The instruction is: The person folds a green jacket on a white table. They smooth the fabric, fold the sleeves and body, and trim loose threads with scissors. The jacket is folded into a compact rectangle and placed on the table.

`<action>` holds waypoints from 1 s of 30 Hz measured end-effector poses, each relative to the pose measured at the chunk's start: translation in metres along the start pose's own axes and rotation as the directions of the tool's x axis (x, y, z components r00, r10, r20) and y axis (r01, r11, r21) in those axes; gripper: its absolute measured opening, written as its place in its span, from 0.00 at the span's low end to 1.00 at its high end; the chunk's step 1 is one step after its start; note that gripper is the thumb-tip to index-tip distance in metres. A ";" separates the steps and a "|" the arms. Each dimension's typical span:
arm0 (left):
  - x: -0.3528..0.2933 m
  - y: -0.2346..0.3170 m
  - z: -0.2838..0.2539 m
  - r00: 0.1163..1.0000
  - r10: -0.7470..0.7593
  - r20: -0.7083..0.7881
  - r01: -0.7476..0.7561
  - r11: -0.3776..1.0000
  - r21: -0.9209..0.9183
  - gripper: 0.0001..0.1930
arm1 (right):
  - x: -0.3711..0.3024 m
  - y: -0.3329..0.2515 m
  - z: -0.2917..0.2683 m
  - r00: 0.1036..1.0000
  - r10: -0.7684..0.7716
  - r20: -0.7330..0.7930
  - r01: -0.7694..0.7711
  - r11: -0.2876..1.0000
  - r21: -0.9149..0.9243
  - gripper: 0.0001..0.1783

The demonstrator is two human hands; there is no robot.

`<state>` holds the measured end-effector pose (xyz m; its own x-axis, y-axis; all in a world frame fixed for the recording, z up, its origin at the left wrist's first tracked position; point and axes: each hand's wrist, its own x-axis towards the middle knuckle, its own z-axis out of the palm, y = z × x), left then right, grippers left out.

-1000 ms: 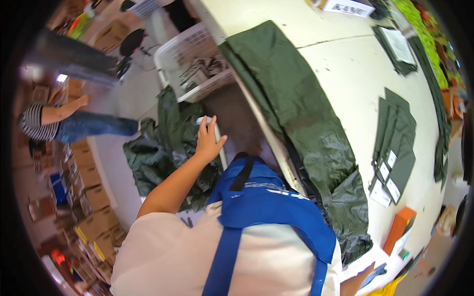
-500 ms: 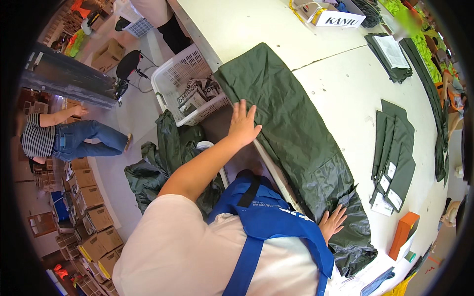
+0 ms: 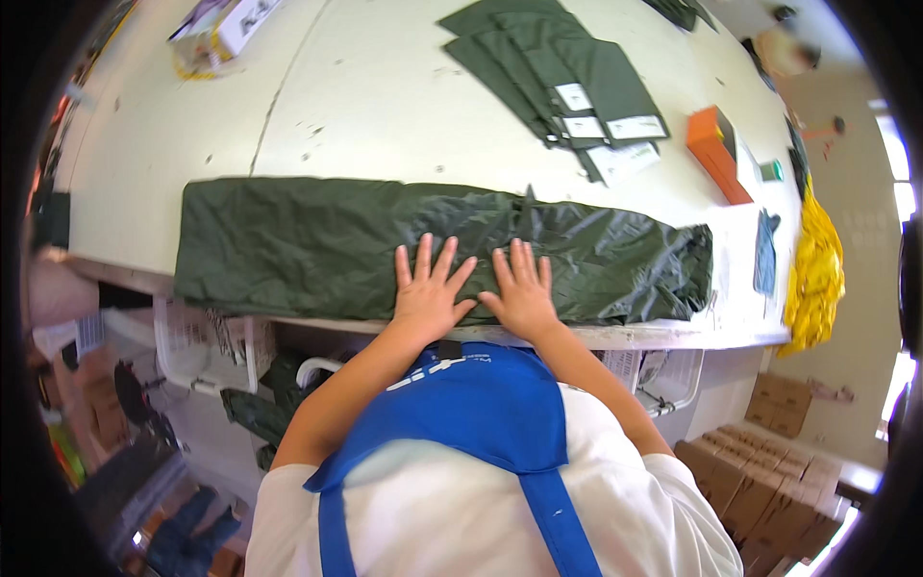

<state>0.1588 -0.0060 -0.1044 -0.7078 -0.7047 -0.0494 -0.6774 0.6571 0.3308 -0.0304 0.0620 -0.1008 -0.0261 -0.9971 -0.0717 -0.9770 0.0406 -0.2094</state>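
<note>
A long folded piece of dark green, slightly shiny fabric [image 3: 288, 240] lies along the front edge of the white table [image 3: 365, 106]. Both of my hands rest flat on its middle, side by side. Fingers spread, my left hand [image 3: 430, 288] presses on the fabric left of centre. Close beside it, my right hand [image 3: 524, 293] lies with its fingers stretched out. The fabric is fairly smooth at its left end and crumpled toward the right end. Whether it is a garment I cannot tell.
Flat green pouches [image 3: 567, 77] with white tags lie farther back. An orange box [image 3: 716, 154] stands at the right, near yellow fabric [image 3: 815, 274] hanging at the table's end. White baskets [image 3: 197, 351] sit below the front edge. Cardboard boxes [image 3: 769, 481] are stacked at the lower right.
My view has turned to the right, toward the table. My hands, earlier far apart on the fabric, are now close together at its middle.
</note>
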 end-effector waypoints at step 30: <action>-0.080 -0.086 -0.036 0.357 -0.744 -0.565 0.500 0.663 -0.557 0.44 | 0.046 0.017 0.024 1.000 -0.008 -0.001 0.008 0.983 -0.181 0.44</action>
<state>0.2807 -0.0156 -0.0947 0.3645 -0.8917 0.2682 -0.6910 -0.0659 0.7198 -0.0431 0.0187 -0.1310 -0.0186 -0.9974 -0.0696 -0.9993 0.0207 -0.0298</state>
